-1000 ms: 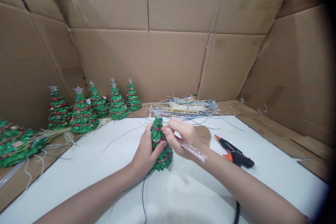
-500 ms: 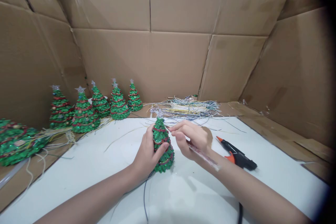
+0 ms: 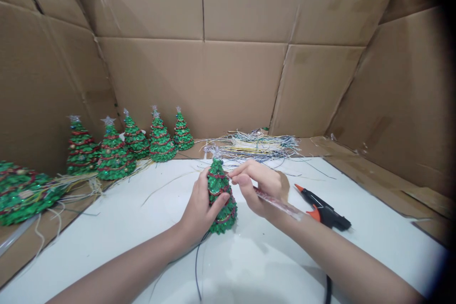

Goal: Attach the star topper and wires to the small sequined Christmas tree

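Tree (image 3: 220,199) leans against the cupped left hand (image 3: 204,202), seemingly thumb in front.

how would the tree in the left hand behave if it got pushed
The tree in the left hand probably resists tipping, since it widens toward its base. Its clear topper looks thin, so it may be fragile. The curved dark wire by its base might drag along.

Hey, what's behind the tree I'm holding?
Behind the tree, the white table shows, with loose wires and the cardboard wall farther back. Whatever lies directly behind its body or your left hand is hidden.
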A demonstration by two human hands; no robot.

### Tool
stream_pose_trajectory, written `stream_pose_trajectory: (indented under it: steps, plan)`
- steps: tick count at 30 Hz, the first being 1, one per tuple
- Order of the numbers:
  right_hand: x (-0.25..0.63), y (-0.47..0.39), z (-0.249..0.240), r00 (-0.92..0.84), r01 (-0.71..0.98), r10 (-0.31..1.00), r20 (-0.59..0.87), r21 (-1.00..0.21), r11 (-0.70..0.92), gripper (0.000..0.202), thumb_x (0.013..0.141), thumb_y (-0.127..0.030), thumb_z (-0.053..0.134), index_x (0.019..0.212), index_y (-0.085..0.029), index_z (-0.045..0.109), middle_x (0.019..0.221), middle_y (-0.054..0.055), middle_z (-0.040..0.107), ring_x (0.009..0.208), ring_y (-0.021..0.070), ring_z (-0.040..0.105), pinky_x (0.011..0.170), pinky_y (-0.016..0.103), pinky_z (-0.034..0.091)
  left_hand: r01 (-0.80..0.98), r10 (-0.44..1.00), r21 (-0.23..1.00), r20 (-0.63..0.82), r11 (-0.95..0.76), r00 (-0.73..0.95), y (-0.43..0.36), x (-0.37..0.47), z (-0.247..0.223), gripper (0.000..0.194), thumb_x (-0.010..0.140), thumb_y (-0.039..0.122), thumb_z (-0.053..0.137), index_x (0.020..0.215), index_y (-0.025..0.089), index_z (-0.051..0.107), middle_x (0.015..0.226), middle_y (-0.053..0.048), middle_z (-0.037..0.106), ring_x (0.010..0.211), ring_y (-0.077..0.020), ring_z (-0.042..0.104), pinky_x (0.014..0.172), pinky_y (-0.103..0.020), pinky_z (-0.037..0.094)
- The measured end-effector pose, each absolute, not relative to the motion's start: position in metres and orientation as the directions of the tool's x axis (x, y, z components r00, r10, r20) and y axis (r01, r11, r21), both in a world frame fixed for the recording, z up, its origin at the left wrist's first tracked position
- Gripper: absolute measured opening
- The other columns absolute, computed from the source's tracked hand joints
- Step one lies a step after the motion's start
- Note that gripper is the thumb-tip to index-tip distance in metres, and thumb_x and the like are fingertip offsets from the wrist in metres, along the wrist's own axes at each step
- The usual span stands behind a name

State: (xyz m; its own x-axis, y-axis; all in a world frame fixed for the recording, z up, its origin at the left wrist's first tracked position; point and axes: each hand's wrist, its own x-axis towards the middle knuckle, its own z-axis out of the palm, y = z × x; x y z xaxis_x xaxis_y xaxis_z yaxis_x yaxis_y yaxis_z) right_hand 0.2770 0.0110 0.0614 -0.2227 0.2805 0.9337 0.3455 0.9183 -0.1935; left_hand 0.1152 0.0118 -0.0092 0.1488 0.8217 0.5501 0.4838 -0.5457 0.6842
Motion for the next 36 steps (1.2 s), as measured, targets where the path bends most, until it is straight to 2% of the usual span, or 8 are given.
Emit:
stream_pose_trajectory:
  steps: [8, 15, 24, 36]
  plan:
    - [0.276, 0.017, 0.056, -0.235, 0.263, 0.201, 0.951, -0.137, 0.955, 0.021, 0.084, -0.014, 0.044, 0.066, -0.018, 0.052, 0.063, 0.002, 0.061, 0.058, 0.0087, 0.056, 0.052, 0.02, 0.044, 0.477, 0.831, 0.698, 0.538, -0.534, 0.142, 0.012, 0.115, -0.009, 0.056, 0.083, 0.038, 0.051, 0.13, 0.019, 0.026, 0.122, -0.014, 0.047, 0.114, -0.0281, 0.045, 0.094, -0.045, 0.035]
    - [0.275, 0.021, 0.052, -0.28, 0.233, 0.171, 0.945, -0.106, 0.967, 0.019, 0.085, -0.015, 0.043, 0.069, -0.017, 0.052, 0.067, 0.004, 0.062, 0.062, 0.009, 0.056, 0.056, 0.02, 0.046, 0.482, 0.818, 0.682, 0.555, -0.55, 0.15, 0.012, 0.116, -0.008, 0.056, 0.084, 0.038, 0.051, 0.131, 0.02, 0.026, 0.124, -0.014, 0.046, 0.114, -0.0276, 0.044, 0.095, -0.045, 0.035]
    - [0.274, 0.023, 0.051, -0.307, 0.242, 0.145, 0.941, -0.07, 0.968, 0.016, 0.085, -0.014, 0.043, 0.071, -0.017, 0.05, 0.065, 0.003, 0.059, 0.058, 0.0099, 0.053, 0.052, 0.022, 0.043, 0.467, 0.818, 0.689, 0.553, -0.554, 0.155, 0.012, 0.116, -0.008, 0.059, 0.084, 0.038, 0.051, 0.133, 0.02, 0.023, 0.124, -0.014, 0.045, 0.114, -0.0273, 0.044, 0.095, -0.045, 0.035]
    - [0.275, 0.019, 0.054, -0.328, 0.305, 0.226, 0.917, -0.123, 0.944, 0.018, 0.086, -0.014, 0.041, 0.071, -0.018, 0.051, 0.061, 0.001, 0.056, 0.057, 0.0097, 0.05, 0.052, 0.023, 0.041, 0.489, 0.83, 0.691, 0.539, -0.533, 0.143, 0.011, 0.117, -0.005, 0.055, 0.084, 0.039, 0.05, 0.13, 0.02, 0.026, 0.121, -0.013, 0.047, 0.111, -0.0267, 0.045, 0.094, -0.044, 0.036]
